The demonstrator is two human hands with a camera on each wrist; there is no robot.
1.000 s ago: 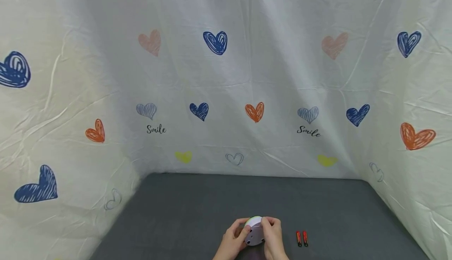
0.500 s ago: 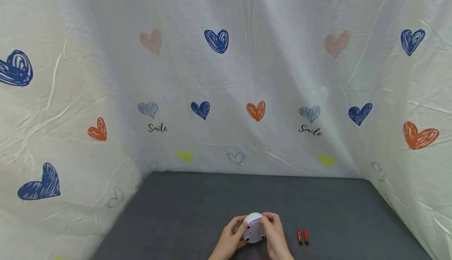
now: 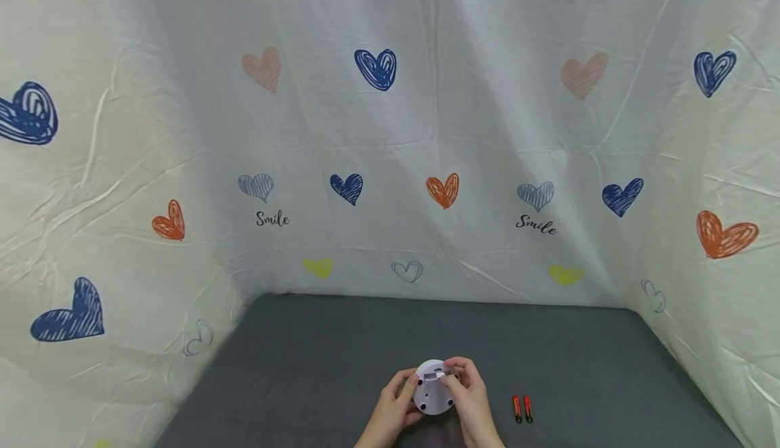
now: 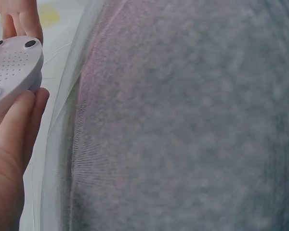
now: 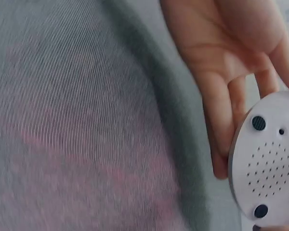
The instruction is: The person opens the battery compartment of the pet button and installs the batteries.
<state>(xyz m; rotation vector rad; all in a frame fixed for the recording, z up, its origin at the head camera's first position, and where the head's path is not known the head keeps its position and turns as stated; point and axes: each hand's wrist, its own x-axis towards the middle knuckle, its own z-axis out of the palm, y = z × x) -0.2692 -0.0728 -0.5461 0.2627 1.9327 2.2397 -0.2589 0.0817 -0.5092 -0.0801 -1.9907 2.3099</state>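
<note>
Both hands hold a round white device (image 3: pixel 434 400) above the grey table. Its underside faces the head camera, showing black rubber feet and a dark recessed slot near the top. Small perforations cover part of that face of the device (image 5: pixel 269 168) in the right wrist view. The left hand (image 3: pixel 393 407) grips the left rim, thumb on the underside. At the upper right rim is the right hand (image 3: pixel 470 394), its thumb beside the slot and its other fingers around the edge. Two red-and-black batteries (image 3: pixel 516 409) lie side by side right of the hands.
A dark grey cloth covers the table (image 3: pixel 341 340). White fabric (image 3: pixel 390 130) printed with hearts and "Smile" encloses the back and both sides. Clothing (image 4: pixel 183 120) fills much of the left wrist view.
The device has turned in the hands so its underside shows more fully, with the dark slot now visible. The right thumb has shifted a little down and left. The batteries stay put.
</note>
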